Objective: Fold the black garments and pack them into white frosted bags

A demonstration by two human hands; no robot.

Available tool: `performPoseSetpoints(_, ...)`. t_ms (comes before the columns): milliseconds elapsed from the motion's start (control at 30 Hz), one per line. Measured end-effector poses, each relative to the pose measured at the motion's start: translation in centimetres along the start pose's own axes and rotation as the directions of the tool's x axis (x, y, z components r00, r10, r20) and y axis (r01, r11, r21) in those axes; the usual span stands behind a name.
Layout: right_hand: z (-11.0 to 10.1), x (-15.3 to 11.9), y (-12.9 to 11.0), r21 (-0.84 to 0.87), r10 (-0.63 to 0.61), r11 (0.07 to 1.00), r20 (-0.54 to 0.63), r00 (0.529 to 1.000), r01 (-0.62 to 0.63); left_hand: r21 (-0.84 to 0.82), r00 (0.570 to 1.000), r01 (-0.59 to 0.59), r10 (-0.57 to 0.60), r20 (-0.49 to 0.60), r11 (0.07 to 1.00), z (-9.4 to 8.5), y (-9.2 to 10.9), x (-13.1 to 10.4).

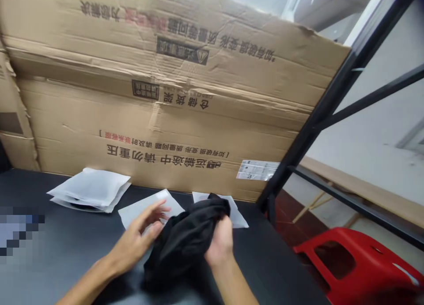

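A bundle of black cloth (pixel 187 241) hangs above the dark table, its folds blurred. My right hand (pixel 221 241) grips it at its right side, with the fingers partly hidden behind the cloth. At the left side of the cloth, my left hand (pixel 141 234) has its fingers apart and holds nothing. Behind my left hand lies a white packet (pixel 152 205), and another white packet (pixel 236 214) sits partly behind the cloth on the right. Several white packets (pixel 91 188) are stacked farther left.
Large cardboard sheets (pixel 172 119) stand along the back of the dark table (pixel 265 261). A black metal frame (pixel 298 141) rises at the right. Beyond it are a red stool (pixel 361 261) and a wooden bench (pixel 364 190). A pixelated patch covers the left edge.
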State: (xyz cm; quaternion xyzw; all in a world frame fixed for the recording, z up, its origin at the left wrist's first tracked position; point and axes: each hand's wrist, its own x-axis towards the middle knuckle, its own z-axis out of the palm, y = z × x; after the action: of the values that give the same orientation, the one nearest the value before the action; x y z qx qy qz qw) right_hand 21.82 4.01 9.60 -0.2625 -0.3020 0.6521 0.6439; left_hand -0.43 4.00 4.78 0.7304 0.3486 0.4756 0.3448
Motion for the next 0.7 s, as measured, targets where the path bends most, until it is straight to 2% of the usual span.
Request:
performPoseSetpoints(67,0.5,-0.4,0.6,0.079,0.047,0.996,0.019,0.999,-0.048,-0.120,0.979,0.124,-0.102,0.176,0.985,1.7,0.8,-0.4)
performPoseSetpoints(133,0.8,-0.6,0.4,0.133,0.058,0.989,0.053,0.997,-0.064,-0.156,0.960,0.209,-0.172,0.222,0.965,2.3,1.4,-0.6)
performPoseSetpoints(200,0.6,-0.5,-0.6,0.210,0.020,0.977,0.109,0.994,-0.043,-0.196,0.965,0.249,-0.225,0.136,0.948,1.8,1.5,-0.4)
performPoseSetpoints(267,-0.1,-0.3,-2.1,0.313,-0.070,0.949,0.152,0.986,0.019,-0.226,0.968,0.246,-0.249,0.013,0.943,0.6,1.5,-0.2)
performPoseSetpoints(333,-1.3,0.1,-3.7,0.394,-0.205,0.909,0.134,0.970,0.137,-0.229,0.967,0.223,-0.244,-0.070,0.947,-0.6,1.5,0.1)
performPoseSetpoints(400,-2.8,0.5,-5.3,0.377,-0.293,0.895,0.097,0.951,0.237,-0.220,0.968,0.204,-0.230,-0.101,0.954,-1.5,1.6,0.4)
performPoseSetpoints(467,-4.2,0.9,-6.9,0.315,-0.309,0.909,0.074,0.948,0.271,-0.199,0.970,0.204,-0.226,-0.091,0.959,-1.8,1.8,0.5)
performPoseSetpoints(567,-5.3,1.1,-9.1,0.145,-0.252,0.959,0.047,0.966,0.243,-0.154,0.966,0.257,-0.260,0.003,0.954,-1.4,1.9,0.6)
performPoseSetpoints(633,-5.1,0.4,-9.9,-0.160,-0.244,0.955,0.059,0.968,0.250,-0.126,0.953,0.302,-0.298,0.056,0.945,-0.8,1.7,0.6)
performPoseSetpoints(667,-4.8,-0.3,-9.9,-0.377,-0.225,0.893,0.102,0.969,0.247,-0.117,0.947,0.320,-0.314,0.063,0.940,-0.6,1.6,0.6)
performPoseSetpoints(700,-4.4,-1.3,-9.4,-0.593,-0.175,0.768,0.167,0.970,0.241,-0.115,0.943,0.333,-0.328,0.061,0.936,-0.3,1.4,0.5)
